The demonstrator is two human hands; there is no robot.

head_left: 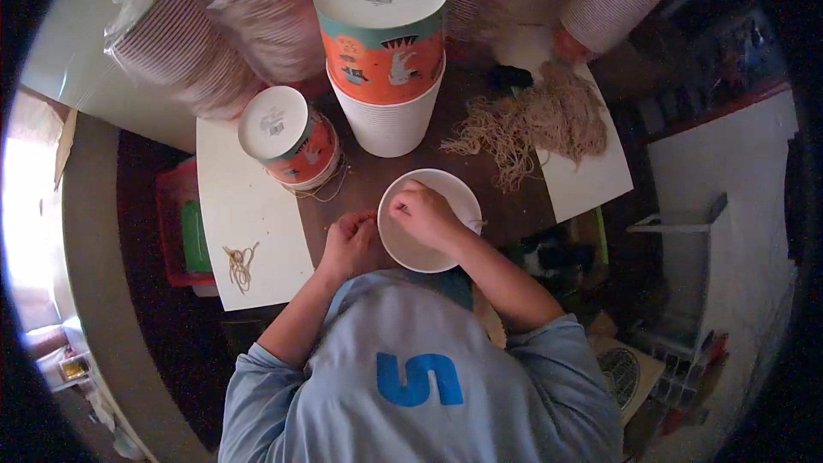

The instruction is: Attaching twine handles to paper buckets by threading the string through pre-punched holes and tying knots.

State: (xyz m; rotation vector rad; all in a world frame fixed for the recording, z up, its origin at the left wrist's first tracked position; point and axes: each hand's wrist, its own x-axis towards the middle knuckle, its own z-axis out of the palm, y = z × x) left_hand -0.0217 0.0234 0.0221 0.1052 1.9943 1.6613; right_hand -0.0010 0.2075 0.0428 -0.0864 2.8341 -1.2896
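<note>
A white paper bucket (410,247) sits in front of my body with its open mouth facing up. My right hand (420,213) reaches into it, fingers pinched together near the inner left wall. Against the outside of the same wall, my left hand (350,238) is closed, its fingertips touching the bucket near the rim. Whatever either pinch holds is too small or hidden to name. At the right rim a short pale strand of cord (478,225) sticks out.
Beyond the bucket stands a tall stack of upturned paper buckets (386,60), with a shorter printed stack (291,141) to its left. A tangled twine bundle (549,120) lies right. Cut cords (240,266) rest on a white board (257,223). Plastic-wrapped bucket stacks (180,51) line the back.
</note>
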